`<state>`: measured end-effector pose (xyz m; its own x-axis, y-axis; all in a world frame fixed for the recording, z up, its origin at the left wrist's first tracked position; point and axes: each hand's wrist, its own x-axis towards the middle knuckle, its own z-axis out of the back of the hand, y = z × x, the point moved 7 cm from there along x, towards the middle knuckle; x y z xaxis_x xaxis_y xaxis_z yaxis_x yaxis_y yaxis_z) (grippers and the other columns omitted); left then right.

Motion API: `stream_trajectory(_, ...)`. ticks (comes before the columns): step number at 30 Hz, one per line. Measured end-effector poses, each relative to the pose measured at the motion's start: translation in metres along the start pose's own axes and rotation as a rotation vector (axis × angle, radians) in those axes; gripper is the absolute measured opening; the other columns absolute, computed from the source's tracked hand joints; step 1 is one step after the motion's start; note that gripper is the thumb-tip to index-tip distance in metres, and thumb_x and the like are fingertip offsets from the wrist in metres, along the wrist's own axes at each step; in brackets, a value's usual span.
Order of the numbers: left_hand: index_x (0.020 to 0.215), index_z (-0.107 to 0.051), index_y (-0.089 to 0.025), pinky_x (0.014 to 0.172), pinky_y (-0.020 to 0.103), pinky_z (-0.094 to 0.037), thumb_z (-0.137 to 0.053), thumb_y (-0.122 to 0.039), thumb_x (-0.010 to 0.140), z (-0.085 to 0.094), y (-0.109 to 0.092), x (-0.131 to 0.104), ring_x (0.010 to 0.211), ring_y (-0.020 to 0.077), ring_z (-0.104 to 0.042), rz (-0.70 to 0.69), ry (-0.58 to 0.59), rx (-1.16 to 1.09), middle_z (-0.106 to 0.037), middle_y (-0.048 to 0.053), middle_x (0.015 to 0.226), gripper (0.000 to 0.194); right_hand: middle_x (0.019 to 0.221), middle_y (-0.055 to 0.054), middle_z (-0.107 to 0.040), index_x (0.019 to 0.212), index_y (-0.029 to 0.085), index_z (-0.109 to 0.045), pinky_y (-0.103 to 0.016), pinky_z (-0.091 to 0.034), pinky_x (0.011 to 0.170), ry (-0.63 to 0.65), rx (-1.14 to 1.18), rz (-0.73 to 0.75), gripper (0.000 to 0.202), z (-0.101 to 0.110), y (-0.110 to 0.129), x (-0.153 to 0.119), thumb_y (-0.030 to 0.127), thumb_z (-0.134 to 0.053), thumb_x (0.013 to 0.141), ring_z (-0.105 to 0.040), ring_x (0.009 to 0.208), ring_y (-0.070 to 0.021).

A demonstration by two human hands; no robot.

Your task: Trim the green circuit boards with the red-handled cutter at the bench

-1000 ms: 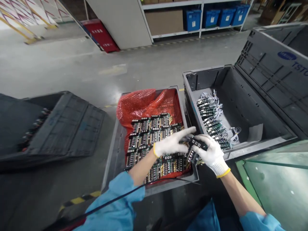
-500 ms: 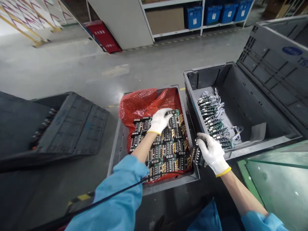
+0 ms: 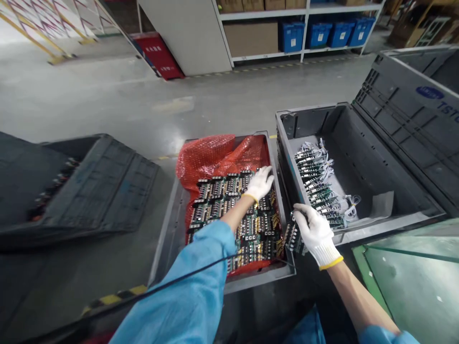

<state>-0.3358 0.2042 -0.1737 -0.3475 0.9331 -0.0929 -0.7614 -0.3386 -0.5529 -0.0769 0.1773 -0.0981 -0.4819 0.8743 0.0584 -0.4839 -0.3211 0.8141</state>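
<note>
My left hand (image 3: 260, 184), in a white knit glove with a yellow cuff, rests over the far right corner of the packed circuit boards (image 3: 231, 224). Its fingers stretch towards the crate's right wall, and the board beneath is mostly covered. The boards lie in rows on red bubble wrap (image 3: 206, 150) inside a grey crate (image 3: 163, 239). Between this crate and the one to the right, my right hand (image 3: 315, 231), gloved alike, grips a single circuit board (image 3: 292, 235) by its upper edge. That board hangs tilted, with black components facing left.
A deeper grey crate (image 3: 362, 153) on the right holds a row of boards with white cables (image 3: 317, 179). Another grey crate (image 3: 100, 186) stands at left. A green-edged surface (image 3: 412, 267) is at lower right. A black cable (image 3: 179, 278) crosses my left sleeve.
My left hand has moved right, to the far right corner of the boards, and its fingers are more stretched out. The right hand still holds its board in nearly the same place.
</note>
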Motion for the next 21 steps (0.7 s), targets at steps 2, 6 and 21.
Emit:
stream_trajectory(2, 0.156, -0.045, -0.016, 0.123, 0.043, -0.039, -0.04, -0.038, 0.105, -0.002, -0.036, -0.05, 0.139, 0.0241, -0.054, -0.168, -0.025, -0.305, -0.055, 0.014, 0.153, 0.055, 0.118, -0.005, -0.076, 0.118, 0.025, -0.073, -0.037, -0.058, 0.095, -0.001, -0.002, -0.01, 0.039, 0.0, -0.002, -0.001, 0.05, -0.048, 0.101, -0.072, 0.107, -0.0244)
stream_trajectory(6, 0.161, -0.038, -0.018, 0.114, 0.041, -0.051, -0.076, -0.034, 0.083, -0.026, -0.101, -0.129, 0.13, 0.0272, -0.06, -0.362, 0.162, -0.434, -0.058, 0.014, 0.147, 0.088, 0.115, -0.01, -0.075, 0.118, 0.021, -0.07, -0.037, -0.059, 0.09, -0.056, 0.013, 0.002, 0.046, 0.004, -0.007, -0.005, 0.054, -0.043, 0.101, -0.072, 0.101, -0.0247)
stream_trajectory(21, 0.137, -0.068, -0.017, 0.099, 0.044, -0.049, -0.049, -0.034, 0.1, 0.164, 0.163, -0.036, 0.12, 0.0283, -0.055, 0.418, -0.221, 0.472, -0.053, 0.015, 0.134, 0.045, 0.122, -0.009, -0.072, 0.127, 0.023, -0.066, -0.039, -0.06, 0.096, -0.033, 0.097, -0.022, 0.041, 0.002, -0.018, -0.011, 0.053, -0.051, 0.103, -0.072, 0.107, -0.0232)
